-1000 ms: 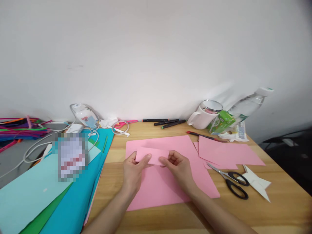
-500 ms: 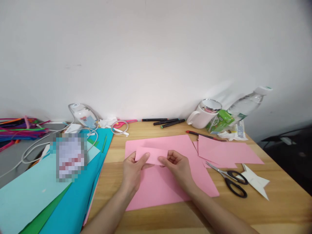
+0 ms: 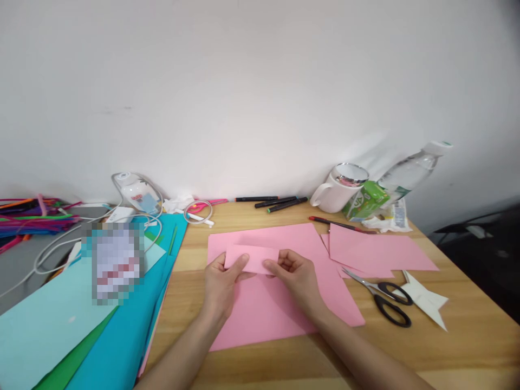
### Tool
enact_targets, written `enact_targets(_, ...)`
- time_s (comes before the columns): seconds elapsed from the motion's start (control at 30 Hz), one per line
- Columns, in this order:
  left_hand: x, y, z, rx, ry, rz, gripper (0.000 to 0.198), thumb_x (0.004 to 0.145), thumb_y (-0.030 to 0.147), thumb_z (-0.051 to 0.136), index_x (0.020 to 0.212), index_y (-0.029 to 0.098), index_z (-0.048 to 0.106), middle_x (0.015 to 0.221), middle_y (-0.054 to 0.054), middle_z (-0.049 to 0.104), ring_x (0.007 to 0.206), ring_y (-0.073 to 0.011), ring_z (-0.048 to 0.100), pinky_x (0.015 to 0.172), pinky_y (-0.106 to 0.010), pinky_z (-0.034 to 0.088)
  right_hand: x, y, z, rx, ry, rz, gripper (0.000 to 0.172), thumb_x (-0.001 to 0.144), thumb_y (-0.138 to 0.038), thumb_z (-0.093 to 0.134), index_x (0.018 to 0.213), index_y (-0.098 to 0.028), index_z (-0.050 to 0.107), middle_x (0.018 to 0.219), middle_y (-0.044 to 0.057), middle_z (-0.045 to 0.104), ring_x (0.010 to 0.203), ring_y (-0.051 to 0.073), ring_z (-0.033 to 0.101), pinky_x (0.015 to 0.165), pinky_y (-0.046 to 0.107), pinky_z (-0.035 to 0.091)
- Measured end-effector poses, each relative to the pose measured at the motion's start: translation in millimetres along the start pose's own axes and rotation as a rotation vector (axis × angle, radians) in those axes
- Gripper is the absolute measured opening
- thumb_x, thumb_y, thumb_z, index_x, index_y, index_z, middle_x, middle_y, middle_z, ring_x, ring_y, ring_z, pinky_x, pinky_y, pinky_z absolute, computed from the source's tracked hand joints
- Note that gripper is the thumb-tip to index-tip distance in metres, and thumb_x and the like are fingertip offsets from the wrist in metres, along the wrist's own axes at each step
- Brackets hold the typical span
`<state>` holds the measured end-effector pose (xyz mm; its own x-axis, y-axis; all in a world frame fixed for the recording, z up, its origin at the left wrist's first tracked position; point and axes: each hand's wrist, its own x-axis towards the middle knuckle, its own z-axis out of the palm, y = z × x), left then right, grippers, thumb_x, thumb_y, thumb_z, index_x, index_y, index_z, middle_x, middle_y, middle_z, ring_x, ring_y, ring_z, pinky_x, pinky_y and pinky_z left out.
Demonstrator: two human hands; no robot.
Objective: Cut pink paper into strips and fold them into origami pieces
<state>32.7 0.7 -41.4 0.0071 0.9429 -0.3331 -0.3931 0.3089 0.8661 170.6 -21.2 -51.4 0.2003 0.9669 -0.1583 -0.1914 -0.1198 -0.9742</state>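
Note:
A small pink paper rectangle [image 3: 255, 259] is held level between my two hands, above a large pink sheet [image 3: 276, 319]. My left hand [image 3: 223, 279] pinches its left end, thumb on top and fingers behind. At the right end, my right hand [image 3: 294, 276] grips it the same way, its other fingers curled. Whether the rectangle is folded I cannot tell. To the right lie black-handled scissors [image 3: 384, 298], pointing up and left, beside a white cut paper piece [image 3: 428, 300] and pink paper offcuts [image 3: 374, 249].
Along the wall are black markers [image 3: 280, 203], a white mug [image 3: 338, 189], a green carton [image 3: 365, 201] and a leaning plastic bottle [image 3: 412, 170]. Blue and green paper sheets [image 3: 114, 336] cover the left side, with a cable [image 3: 44, 249] and a white bottle [image 3: 140, 192] behind.
Both hands keep the same grip on the small pink rectangle. The whole view has shifted very slightly; nothing on the table has visibly moved.

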Motion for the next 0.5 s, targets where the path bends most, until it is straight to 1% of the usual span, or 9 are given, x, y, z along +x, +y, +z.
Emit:
enact_targets(0.13,-1,0,0.7,0.008,0.008,-0.007,0.027,0.056,0.025,0.078,0.077,0.012,0.067,0.069,-0.002,0.069,0.062,-0.0157,0.063,0.056,-0.027,0.054,1,1,-2,-0.033,-0.004,-0.012,0.034,0.06,-0.04,0.074,0.057,-0.017,0.049,0.053,-0.004,0.049,0.052,0.011,0.051,0.052,0.025,0.048)
enact_targets(0.2,-1,0,1.1,0.034,0.016,-0.012,0.027,0.055,0.026,0.078,0.075,0.012,0.066,0.064,-0.001,0.068,0.058,-0.0145,0.062,0.054,-0.025,0.052,3,3,-4,-0.063,0.002,-0.017,0.036,0.06,-0.041,0.074,0.057,-0.018,0.046,0.053,-0.004,0.046,0.052,0.011,0.049,0.052,0.024,0.048)
enact_targets(0.33,2,2,-0.7,0.186,0.028,0.03,0.023,0.056,0.029,0.077,0.064,0.013,0.064,0.055,0.003,0.06,0.05,-0.0099,0.054,0.05,-0.021,0.047,7,3,-7,-0.123,-0.021,0.007,0.037,0.06,-0.041,0.073,0.057,-0.018,0.044,0.054,-0.004,0.045,0.052,0.01,0.048,0.05,0.023,0.045)
enact_targets(0.4,4,2,-3.8,0.29,0.025,0.073,0.024,0.057,0.031,0.076,0.057,0.013,0.06,0.053,0.004,0.055,0.048,-0.008,0.048,0.047,-0.019,0.042,9,2,-9,-0.135,-0.032,0.021,0.035,0.06,-0.04,0.073,0.058,-0.018,0.045,0.054,-0.004,0.047,0.052,0.01,0.048,0.05,0.022,0.044)
enact_targets(0.5,8,1,-9.8,0.423,0.0,0.112,0.035,0.059,0.036,0.073,0.047,0.014,0.048,0.044,0.007,0.041,0.042,-0.0054,0.036,0.04,-0.017,0.029,10,0,-11,-0.169,-0.021,0.036,0.033,0.059,-0.037,0.072,0.059,-0.017,0.047,0.052,-0.004,0.049,0.05,0.01,0.048,0.049,0.022,0.043)
